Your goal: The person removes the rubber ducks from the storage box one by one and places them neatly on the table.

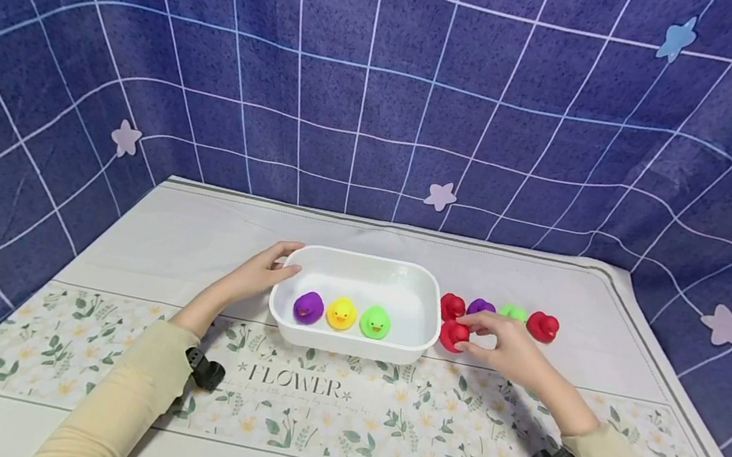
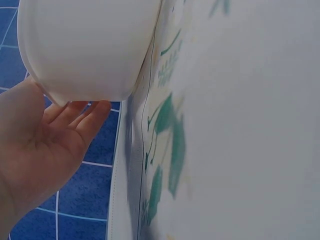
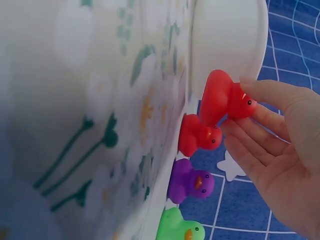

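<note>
A white plastic tub (image 1: 348,344) stands on the table, with a purple rubber duck (image 1: 308,307), a yellow rubber duck (image 1: 341,313) and a green rubber duck (image 1: 376,322) along its near side. My left hand (image 1: 256,273) grips the tub's left end, its thumb over the rim; the left wrist view shows fingers against the tub's outer wall (image 2: 90,50). Just beyond the right end, my right hand (image 1: 506,349) pinches a red rubber duck (image 3: 217,100) by its head between thumb and fingers. It looks raised off the table in the right wrist view.
Right of the tub sit another red duck (image 1: 452,307), a purple duck (image 1: 481,307), a green duck (image 1: 514,312) and a further red duck (image 1: 542,327). A flowered band (image 1: 380,414) crosses the white tablecloth. Behind hangs a blue gridded curtain (image 1: 395,89) with stars.
</note>
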Demonstrator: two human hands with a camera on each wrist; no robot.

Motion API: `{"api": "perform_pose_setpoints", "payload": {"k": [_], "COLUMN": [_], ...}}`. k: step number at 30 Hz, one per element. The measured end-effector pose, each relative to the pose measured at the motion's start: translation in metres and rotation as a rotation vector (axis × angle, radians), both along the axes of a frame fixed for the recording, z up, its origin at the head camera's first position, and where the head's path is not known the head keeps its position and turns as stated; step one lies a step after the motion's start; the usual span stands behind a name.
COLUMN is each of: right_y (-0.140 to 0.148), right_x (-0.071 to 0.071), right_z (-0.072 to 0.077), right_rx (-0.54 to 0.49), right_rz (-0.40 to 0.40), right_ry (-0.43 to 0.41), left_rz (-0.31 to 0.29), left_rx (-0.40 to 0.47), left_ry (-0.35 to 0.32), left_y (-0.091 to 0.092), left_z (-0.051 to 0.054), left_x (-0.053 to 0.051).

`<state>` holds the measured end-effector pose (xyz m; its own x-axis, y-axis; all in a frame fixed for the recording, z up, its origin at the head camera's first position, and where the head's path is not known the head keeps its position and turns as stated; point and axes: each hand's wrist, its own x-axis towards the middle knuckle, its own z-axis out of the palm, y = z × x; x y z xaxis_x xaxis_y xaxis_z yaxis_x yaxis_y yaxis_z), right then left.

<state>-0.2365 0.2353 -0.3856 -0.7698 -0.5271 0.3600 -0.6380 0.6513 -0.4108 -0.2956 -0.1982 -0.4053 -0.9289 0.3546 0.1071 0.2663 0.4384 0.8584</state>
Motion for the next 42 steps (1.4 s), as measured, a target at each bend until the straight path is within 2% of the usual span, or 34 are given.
{"api": "perform_pose_setpoints", "payload": {"k": [8,19,31,42], "right_y": [0.002,0.001,0.002,0.002], "right_x": [-0.002,-0.001,-0.004,-0.005], "right_z": [-0.008,-0.009,-0.010,-0.012], "right_rx": [0.015,0.012,0.020,0.022], "right_rz": [-0.007,-0.014,-0.003,-0.003], "right_ry": [-0.024,-0.077,-0.081,-0.124], "left_rz": [0.011,0.017,0.025,0.025], "left_rx": [0.026,0.000,0.005,-0.014], "left_ry": [-0.039,-0.033,-0.036,-0.024], "left_y": [0.002,0.002,0.002,0.002], "left_z": [0.001,0.000,0.001,0.001], "left_x": [0.000,0.001,0.001,0.000]}}
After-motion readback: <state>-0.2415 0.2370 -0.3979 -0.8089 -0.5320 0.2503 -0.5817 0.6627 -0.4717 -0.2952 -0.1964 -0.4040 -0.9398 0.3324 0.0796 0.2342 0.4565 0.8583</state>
